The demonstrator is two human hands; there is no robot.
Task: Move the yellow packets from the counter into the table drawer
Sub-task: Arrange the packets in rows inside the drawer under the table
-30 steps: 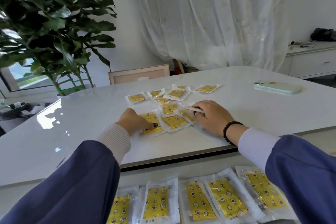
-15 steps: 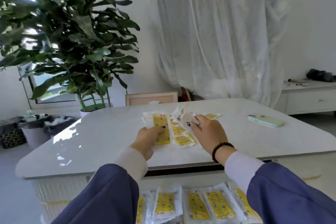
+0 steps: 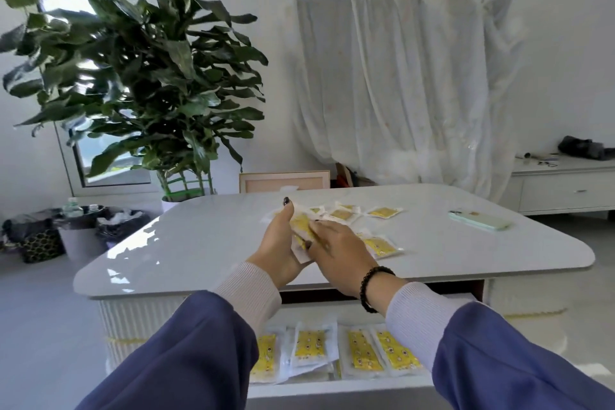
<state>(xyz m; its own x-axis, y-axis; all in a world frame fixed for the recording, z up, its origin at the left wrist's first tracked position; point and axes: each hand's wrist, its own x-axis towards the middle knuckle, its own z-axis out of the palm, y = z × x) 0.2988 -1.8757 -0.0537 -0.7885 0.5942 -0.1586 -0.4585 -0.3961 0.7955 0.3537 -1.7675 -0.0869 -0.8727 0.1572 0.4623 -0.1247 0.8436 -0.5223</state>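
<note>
- left hand (image 3: 278, 251) holds a small stack of yellow packets (image 3: 301, 230) above the table's near edge; right hand (image 3: 336, 251) presses another onto it.
- square the stack before lowering it.
- drawer (image 3: 332, 388) open below, already part filled; more packets (image 3: 382, 212) lie mid-table.

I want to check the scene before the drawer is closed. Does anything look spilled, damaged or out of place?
Nothing is spilled or damaged. The packets in the open drawer lie in an uneven row, some overlapping. A mint green phone lies on the table, apart from the packets.
</note>
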